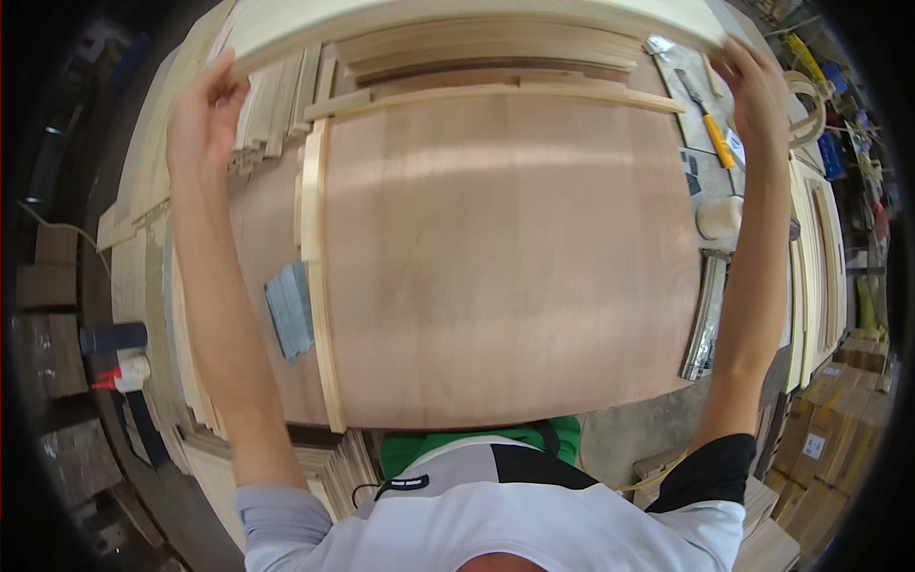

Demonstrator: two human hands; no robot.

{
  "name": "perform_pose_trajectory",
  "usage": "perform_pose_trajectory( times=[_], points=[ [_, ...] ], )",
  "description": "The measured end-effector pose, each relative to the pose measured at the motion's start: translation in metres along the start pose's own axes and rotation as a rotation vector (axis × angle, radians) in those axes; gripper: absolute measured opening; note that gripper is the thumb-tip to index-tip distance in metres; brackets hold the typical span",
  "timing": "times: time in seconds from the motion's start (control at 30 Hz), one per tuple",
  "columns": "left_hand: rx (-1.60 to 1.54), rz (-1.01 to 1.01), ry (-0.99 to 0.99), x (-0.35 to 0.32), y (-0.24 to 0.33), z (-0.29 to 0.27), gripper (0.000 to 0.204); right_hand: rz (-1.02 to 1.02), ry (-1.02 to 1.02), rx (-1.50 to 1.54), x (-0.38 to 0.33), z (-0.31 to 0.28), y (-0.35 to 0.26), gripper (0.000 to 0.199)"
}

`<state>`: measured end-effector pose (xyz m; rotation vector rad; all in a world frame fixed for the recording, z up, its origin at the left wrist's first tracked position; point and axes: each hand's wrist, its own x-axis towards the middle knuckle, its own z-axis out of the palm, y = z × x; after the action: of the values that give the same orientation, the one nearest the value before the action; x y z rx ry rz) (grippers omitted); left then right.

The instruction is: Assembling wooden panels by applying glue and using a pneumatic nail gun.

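Observation:
A long pale wooden board point(477, 11) spans the top of the view, raised over the far side of the bench. My left hand point(208, 112) grips its left end, thumb at the edge and fingers curled, partly hidden. At the other end, my right hand point(755, 93) has its fingers closed around the board. Below, a large flat wooden panel point(505, 257) lies in front of me. One wooden strip point(322, 286) runs along the panel's left side, and another strip point(457, 95) lies across its far edge.
Stacked wooden slats point(486, 50) lie beyond the panel, with more slats point(276, 105) at far left. On the right are a yellow-handled chisel point(717, 141), a whitish block point(720, 218) and a metal rail point(706, 315). A grey-blue piece point(289, 312) lies left; cardboard boxes point(824, 429) stand right.

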<state>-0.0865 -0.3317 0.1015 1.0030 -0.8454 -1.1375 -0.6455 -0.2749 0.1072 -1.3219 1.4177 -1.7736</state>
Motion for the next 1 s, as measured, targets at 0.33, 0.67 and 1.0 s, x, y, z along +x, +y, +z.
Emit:
perform_pose_trajectory(
  times=[0.33,0.67,1.0],
  points=[
    [0.306,-0.271,-0.018,-0.15,-0.103,-0.063,0.039,0.238,0.167,-0.297,-0.192,-0.011,0.062,0.033],
    [0.841,-0.297,-0.107,-0.083,-0.117,-0.045,0.042,0.35,0.155,-0.287,-0.152,0.006,0.109,0.036],
    [0.889,-0.065,-0.022,-0.081,-0.115,-0.04,0.035,0.34,0.093,-0.393,-0.129,0.003,0.102,0.043]
  ],
)
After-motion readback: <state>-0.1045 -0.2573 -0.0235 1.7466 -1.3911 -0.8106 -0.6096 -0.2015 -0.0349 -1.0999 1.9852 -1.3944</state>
